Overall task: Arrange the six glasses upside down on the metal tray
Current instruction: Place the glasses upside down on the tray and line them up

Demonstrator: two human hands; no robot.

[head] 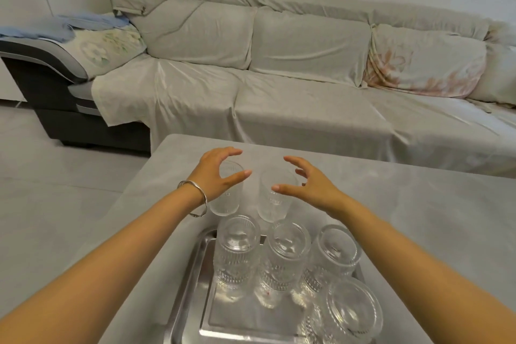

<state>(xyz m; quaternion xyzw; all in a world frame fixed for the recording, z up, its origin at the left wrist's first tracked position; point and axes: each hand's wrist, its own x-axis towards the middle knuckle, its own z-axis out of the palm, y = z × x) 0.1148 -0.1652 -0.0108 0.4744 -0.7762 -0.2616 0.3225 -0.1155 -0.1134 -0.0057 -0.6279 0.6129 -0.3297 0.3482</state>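
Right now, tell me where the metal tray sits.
Head view: the metal tray lies low centre on the grey table, holding four glasses, between both forearms.

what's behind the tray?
Two glasses, one and another, upright on the table beyond the tray. Hands and nearer glasses partly cover them.

Head view, looking down (close) at table [418,218]

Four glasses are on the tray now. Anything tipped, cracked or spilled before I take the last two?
Nothing stands out. The four glasses on the metal tray stand upside down and look intact. The two remaining glasses stand upright on the table beyond it, with no spill visible.
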